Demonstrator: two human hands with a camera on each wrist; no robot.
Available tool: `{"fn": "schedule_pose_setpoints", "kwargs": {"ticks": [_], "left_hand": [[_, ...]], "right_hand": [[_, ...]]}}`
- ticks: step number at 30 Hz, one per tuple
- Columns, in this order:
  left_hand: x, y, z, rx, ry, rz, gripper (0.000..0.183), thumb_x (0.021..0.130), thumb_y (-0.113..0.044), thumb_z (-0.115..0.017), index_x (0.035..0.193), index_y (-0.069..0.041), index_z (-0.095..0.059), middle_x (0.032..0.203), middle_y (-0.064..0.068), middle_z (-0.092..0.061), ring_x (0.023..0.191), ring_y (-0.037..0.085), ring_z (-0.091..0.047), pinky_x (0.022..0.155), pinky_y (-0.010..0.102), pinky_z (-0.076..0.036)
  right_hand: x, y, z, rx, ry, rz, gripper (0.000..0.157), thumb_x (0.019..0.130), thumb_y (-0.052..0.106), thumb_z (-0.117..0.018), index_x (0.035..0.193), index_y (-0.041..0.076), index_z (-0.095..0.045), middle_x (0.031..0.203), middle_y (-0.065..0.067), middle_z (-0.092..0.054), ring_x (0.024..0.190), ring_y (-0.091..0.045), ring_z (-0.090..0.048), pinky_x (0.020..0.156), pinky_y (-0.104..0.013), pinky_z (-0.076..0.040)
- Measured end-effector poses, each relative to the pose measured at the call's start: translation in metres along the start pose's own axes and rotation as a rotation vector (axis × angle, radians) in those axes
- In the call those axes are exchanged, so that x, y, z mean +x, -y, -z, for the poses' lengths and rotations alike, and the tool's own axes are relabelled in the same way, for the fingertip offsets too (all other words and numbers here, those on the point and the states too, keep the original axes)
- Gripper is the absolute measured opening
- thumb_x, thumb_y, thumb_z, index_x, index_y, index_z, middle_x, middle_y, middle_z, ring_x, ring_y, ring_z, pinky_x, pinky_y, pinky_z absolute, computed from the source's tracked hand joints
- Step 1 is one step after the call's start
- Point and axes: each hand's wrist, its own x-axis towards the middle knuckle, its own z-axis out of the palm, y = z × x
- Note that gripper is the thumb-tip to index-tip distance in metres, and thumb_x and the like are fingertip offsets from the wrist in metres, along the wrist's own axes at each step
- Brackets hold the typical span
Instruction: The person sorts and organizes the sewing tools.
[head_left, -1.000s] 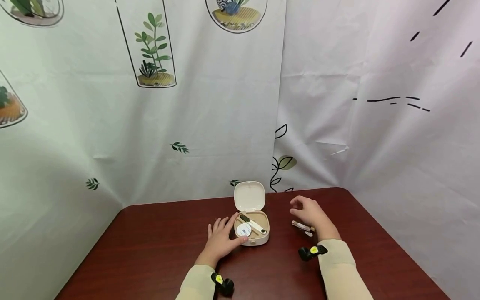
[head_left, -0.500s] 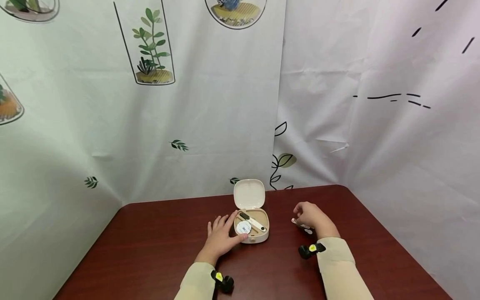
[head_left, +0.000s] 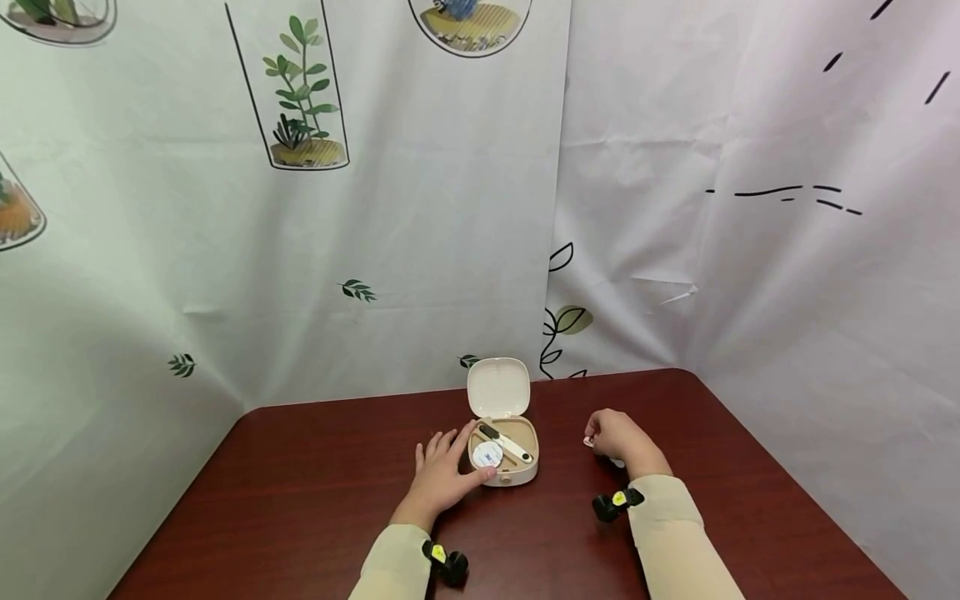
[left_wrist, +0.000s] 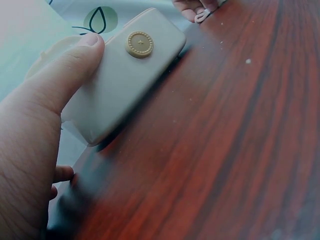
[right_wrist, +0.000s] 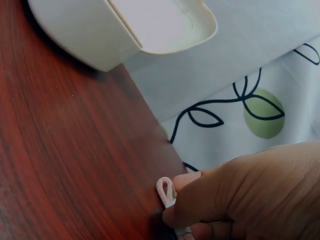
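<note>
The white box stands with its lid raised; in its tan insert lie a white tool with a dark end and a round white disc. My left hand rests along the box's left side, fingers spread and thumb at the front edge. A round tan button shows on the box front in the left wrist view. To the right of the box, my right hand pinches a thin looped bundle of pale thread low over the table; the fingers hide most of it.
A small white piece lies on the table, partly under my right hand. Behind the dark red table hangs a white curtain with printed plants, close to the table's far edge.
My right hand has come down onto the thread bundle, and its fingers have closed on it. My left hand has stayed on the box.
</note>
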Motion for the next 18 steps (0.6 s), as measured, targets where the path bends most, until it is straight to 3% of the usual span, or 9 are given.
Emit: {"fn": "schedule_pose_setpoints", "kwargs": {"ticks": [12,18], "left_hand": [[-0.001,-0.001,-0.001,-0.003,0.006,0.008,0.096,0.081,-0.076,-0.063,0.159,-0.027,-0.035,0.152,0.019,-0.043,0.146,0.046,-0.027,0.114,0.072,-0.008],[0.0,-0.003,0.0,-0.007,0.011,0.014,0.096,0.081,-0.077,-0.063,0.159,-0.028,-0.034,0.153,0.019,-0.042,0.146,0.046,-0.026,0.115,0.072,-0.007]], "right_hand": [[0.011,0.021,-0.004,0.041,-0.088,0.05,0.013,0.08,-0.003,-0.068,0.087,0.008,-0.065,0.076,-0.002,-0.057,0.071,-0.017,-0.053,0.065,-0.032,-0.045],[0.016,0.04,-0.007,0.125,-0.141,0.09,0.017,0.079,-0.004,-0.07,0.091,0.007,-0.065,0.079,-0.001,-0.059,0.073,-0.017,-0.054,0.067,-0.032,-0.046]]}}
